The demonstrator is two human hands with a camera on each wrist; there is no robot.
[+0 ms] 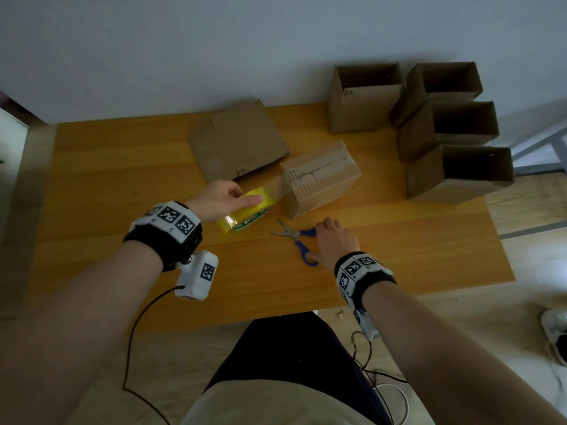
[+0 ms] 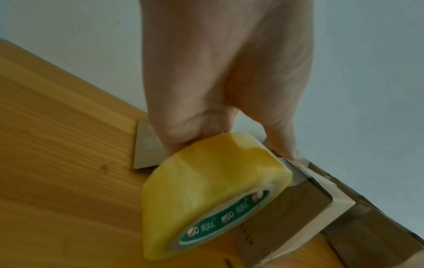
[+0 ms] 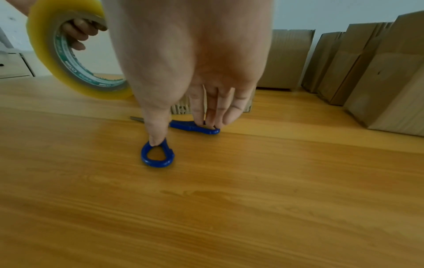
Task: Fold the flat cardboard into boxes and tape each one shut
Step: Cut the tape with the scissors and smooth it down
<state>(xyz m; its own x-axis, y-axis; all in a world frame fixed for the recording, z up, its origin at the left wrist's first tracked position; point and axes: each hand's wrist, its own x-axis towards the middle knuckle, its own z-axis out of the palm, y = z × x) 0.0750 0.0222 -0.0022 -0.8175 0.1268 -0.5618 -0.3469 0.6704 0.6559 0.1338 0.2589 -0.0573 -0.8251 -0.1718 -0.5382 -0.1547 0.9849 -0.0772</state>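
My left hand grips the yellow tape roll, held tilted just above the table. Its fingers pass through the roll's core in the right wrist view. A strip of tape runs from the roll onto the closed cardboard box beside it. Blue-handled scissors lie spread on the table in front of the box. My right hand reaches down onto them, thumb tip at one loop, straight fingers touching the other handle.
A flat cardboard sheet lies behind the tape roll. Several upright open-topped boxes stand along the table's back right. The wooden table ends near my legs; a cable hangs from the left wrist camera.
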